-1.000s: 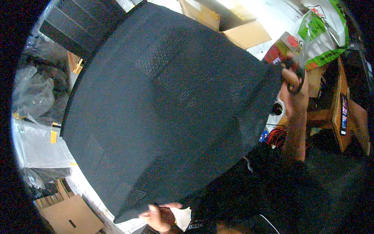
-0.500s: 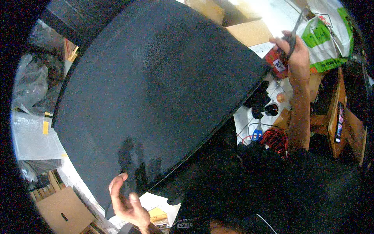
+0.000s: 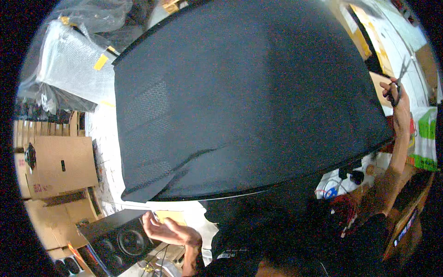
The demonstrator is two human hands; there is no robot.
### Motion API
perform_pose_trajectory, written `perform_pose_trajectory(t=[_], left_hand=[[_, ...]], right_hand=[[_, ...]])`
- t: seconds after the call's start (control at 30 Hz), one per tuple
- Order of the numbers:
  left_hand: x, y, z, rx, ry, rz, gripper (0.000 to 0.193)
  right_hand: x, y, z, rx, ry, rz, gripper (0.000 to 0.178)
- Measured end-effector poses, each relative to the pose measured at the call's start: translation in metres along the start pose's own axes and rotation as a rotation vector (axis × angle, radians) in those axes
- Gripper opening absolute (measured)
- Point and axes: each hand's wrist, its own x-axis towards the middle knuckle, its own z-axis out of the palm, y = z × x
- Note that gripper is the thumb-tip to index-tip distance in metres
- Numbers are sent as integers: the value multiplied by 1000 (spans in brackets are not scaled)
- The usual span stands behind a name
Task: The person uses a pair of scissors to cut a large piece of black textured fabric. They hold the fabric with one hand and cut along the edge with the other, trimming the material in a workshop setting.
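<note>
A wide sheet of black cloth (image 3: 240, 101) spreads across the middle, with a fine mesh pattern showing at its left part and creases near its near-left corner. What lies beneath it is hidden. My left hand (image 3: 173, 231) hovers just off that near-left corner, fingers bent and apart, nothing visible in it. At the far right, beyond the cloth's right edge, my right hand (image 3: 400, 102) grips a pair of dark-handled scissors (image 3: 402, 74), blades pointing up and away from me.
Cardboard boxes (image 3: 64, 161) are stacked on the left, with a black speaker (image 3: 129, 242) nearer me. Bubble wrap (image 3: 74, 62) and clear plastic lie far left. Red wire (image 3: 344, 210) and a blue-handled tool (image 3: 330, 193) sit near my right arm, beside a green-and-white bag (image 3: 423, 138).
My view has swung left, so the cloth appears turned and more of the left side shows. My left hand no longer overlaps the cloth in view. The scissors stay in my right hand.
</note>
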Motion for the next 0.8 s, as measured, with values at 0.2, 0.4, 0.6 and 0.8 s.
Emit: perform_pose_trajectory(t=[0.2, 0.4, 0.6, 0.8], left_hand=[[7, 34, -9, -1019, -201, -1052, 48], [-8, 26, 11, -1154, -257, -992, 43], [-110, -40, 67, -1015, -484, -1232, 47], [-100, 3, 161, -1015, -367, -1834, 48]], right_hand=[[47, -6, 31, 320, -167, 81, 36], [51, 14, 45, 611, -212, 175, 20], [62, 15, 38, 504, -190, 183, 22], [27, -32, 75, 668, -240, 275, 24]])
